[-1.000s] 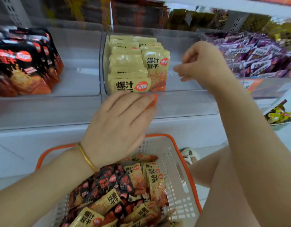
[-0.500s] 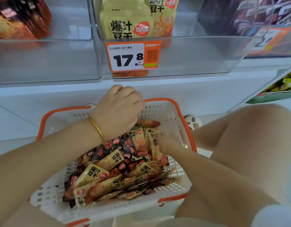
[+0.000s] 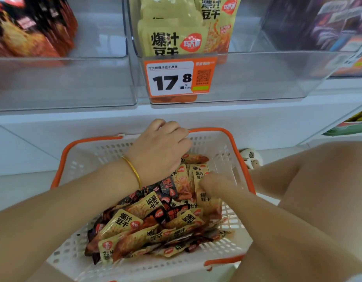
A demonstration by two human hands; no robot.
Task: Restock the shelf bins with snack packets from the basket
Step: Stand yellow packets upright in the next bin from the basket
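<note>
1. Dozens of snack packets (image 3: 155, 226) heaped in orange-rimmed basket (image 3: 224, 157), lower centre.
2. Left hand (image 3: 161, 147) curled over far packets; grip hidden.
3. Right hand (image 3: 214, 185), blurred, dipped among packets; grip unclear.
4. Above, clear shelf bin (image 3: 257, 78) bearing price tag (image 3: 180, 78).

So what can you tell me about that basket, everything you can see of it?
The basket looks like white plastic, its walls and floor pierced with slots, with an orange rim. It sits below the clear bins, heaped with yellow and dark packets. The left hand is over its far side, fingers curled. The right hand, blurred, reaches among the packets near its right wall.
</note>
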